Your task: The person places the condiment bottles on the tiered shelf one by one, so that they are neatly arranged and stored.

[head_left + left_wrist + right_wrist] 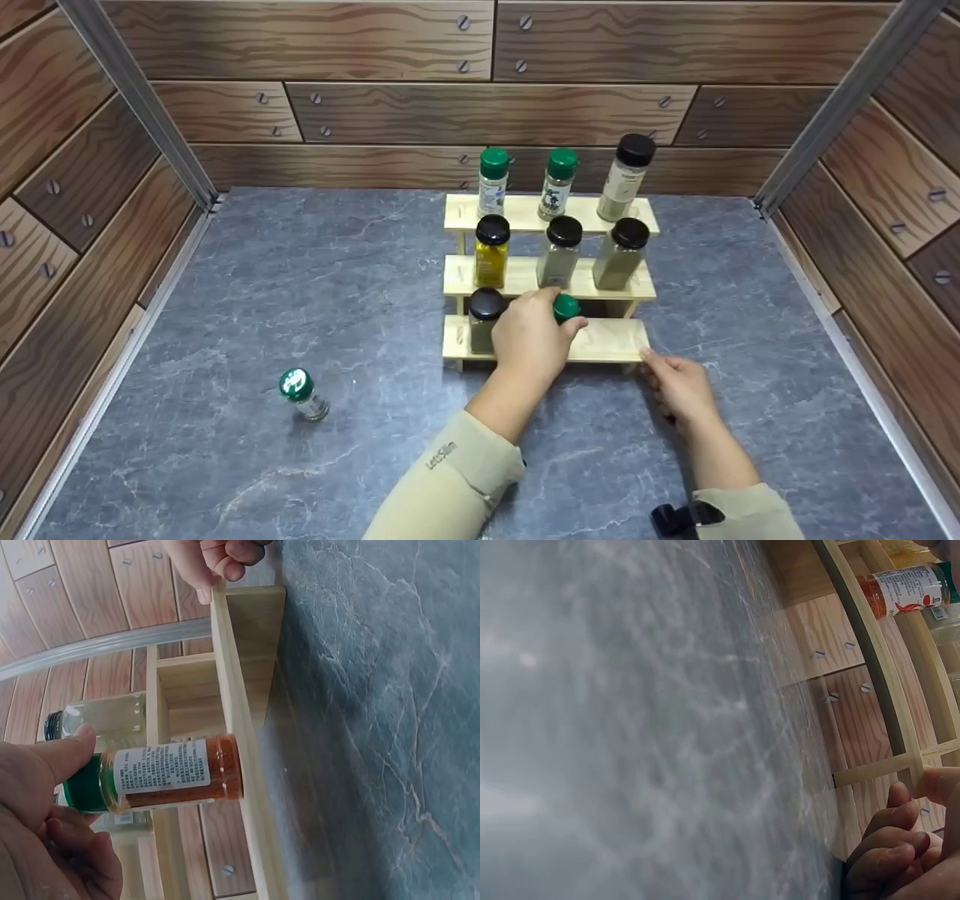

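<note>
My left hand (531, 334) pinches a spice jar by its green cap (566, 307) at the lowest tier of a stepped wooden spice rack (611, 341). In the left wrist view the spice jar (166, 774) shows reddish contents and a white printed label; its base meets the shelf board. My right hand (684, 390) grips the front right corner of that lowest tier, thumb on the board and fingers curled beneath. Just left of my left hand, a black-capped jar (484, 324) stands on the same tier, partly hidden by the hand.
On the middle tier stand a yellow-filled jar (492, 255) and two black-capped jars (558, 255). The top tier bears two green-capped jars (492, 184) and a taller black-capped jar (625, 180). Another green-capped jar (304, 394) stands apart on the grey marbled table (360, 457), to the left.
</note>
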Motion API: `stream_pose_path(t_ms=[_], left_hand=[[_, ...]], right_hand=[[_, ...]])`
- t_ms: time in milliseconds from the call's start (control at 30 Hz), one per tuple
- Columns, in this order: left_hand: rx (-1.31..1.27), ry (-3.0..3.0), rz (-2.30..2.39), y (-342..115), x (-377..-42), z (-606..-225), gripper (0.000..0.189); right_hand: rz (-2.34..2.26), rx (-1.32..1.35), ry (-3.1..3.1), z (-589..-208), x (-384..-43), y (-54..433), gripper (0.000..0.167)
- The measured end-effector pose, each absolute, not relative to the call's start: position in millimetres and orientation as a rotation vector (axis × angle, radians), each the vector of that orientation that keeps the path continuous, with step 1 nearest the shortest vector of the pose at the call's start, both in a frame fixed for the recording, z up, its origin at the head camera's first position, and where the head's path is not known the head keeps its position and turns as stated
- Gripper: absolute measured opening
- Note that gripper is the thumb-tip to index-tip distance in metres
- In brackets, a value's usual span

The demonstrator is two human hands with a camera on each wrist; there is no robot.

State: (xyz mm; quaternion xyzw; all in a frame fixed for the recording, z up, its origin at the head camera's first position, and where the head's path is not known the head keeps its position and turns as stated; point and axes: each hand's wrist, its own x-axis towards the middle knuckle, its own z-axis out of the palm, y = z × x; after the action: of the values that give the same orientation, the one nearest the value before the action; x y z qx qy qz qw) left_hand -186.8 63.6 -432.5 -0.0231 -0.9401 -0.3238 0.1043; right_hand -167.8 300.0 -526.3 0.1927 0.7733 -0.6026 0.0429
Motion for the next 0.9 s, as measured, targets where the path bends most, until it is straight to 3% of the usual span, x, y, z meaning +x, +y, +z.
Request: stream_pose_path(t_ms=[333, 667, 900], left_hand=[[-0.053, -2.769, -0.968, 64.9, -186.6, -436.0, 0.051], [-0.047, -2.714, -0.990, 63.0, -173.6, -433.3, 0.070], [-0.127, -2.539, -1.251, 35.9, -150.6, -417.5, 0.052]], right_hand=[[-1.854, 0.593, 2.353, -527.7, -167.3, 300.7, 0.040], [-1.880, 0.583, 2.351, -527.3, -167.3, 299.7, 0.039], [-1.879, 0.578, 2.347, -526.3, -167.3, 300.9, 0.039]])
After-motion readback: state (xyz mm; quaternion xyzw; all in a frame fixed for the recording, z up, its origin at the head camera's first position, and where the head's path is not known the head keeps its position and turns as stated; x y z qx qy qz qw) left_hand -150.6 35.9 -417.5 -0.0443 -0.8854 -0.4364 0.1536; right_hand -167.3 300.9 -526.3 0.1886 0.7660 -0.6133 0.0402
